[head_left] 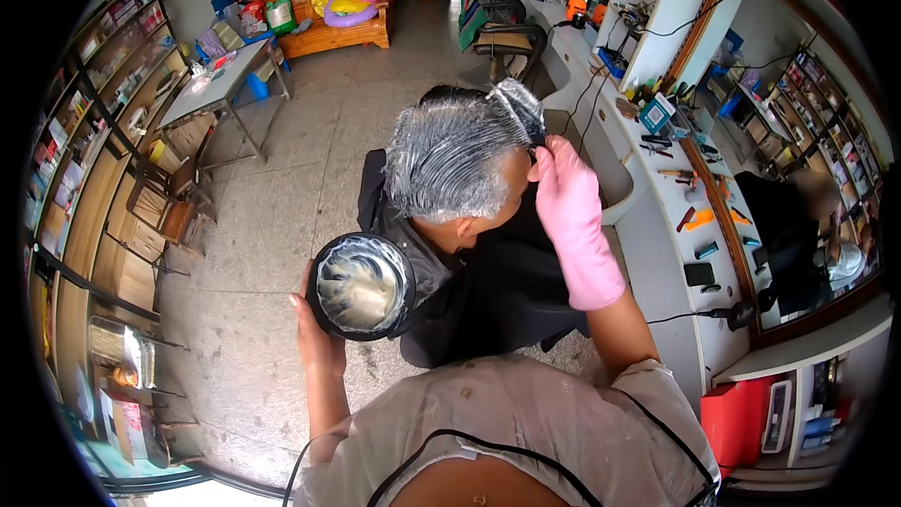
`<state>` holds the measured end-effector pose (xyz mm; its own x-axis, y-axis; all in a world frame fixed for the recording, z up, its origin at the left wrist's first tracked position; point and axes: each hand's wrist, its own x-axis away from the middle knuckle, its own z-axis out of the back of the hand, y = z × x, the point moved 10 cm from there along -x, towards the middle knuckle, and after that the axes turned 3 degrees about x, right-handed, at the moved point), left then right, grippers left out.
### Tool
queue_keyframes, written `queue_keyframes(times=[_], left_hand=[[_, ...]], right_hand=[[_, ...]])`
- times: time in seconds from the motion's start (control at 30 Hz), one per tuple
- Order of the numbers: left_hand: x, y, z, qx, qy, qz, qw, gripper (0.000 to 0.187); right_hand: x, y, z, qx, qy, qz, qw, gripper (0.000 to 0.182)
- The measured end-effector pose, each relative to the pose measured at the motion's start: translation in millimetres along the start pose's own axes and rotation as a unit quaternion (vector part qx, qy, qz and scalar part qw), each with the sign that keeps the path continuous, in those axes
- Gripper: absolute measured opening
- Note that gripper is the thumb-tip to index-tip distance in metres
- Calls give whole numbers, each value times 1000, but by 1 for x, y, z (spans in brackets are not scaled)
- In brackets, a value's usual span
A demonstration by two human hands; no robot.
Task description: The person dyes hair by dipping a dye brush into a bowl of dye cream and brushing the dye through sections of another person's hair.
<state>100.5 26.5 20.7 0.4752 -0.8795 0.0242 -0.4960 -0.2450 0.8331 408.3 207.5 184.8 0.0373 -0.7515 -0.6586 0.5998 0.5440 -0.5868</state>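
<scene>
A seated person in a black cape [488,291] has hair [446,155] coated with whitish-grey cream, combed in streaks. My right hand [568,216], in a pink glove, is closed round the handle of a dye brush [519,111], whose cream-covered head is at the front of the hair. My bare left hand [321,333] grips a black bowl [363,286] by its left side. Pale cream lines the inside of the bowl, which is held behind the person's shoulder.
On the right, a white counter [718,268] carries combs, clips and cords below a mirror [798,178]. A black chair [507,38] stands ahead. To the left are a table [218,84], wooden chairs [174,211] and shelves [103,66].
</scene>
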Motion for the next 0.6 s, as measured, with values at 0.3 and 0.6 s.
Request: queue_keyframes(times=[0.3, 0.6], left_hand=[[-1, -2, 11, 21, 10, 5, 1000, 70], [-1, -14, 35, 10, -4, 20, 1000, 76]], right_hand=[[36, -16, -68, -76, -158, 11, 984, 16], [84, -76, -67, 171, -166, 173, 956, 7]])
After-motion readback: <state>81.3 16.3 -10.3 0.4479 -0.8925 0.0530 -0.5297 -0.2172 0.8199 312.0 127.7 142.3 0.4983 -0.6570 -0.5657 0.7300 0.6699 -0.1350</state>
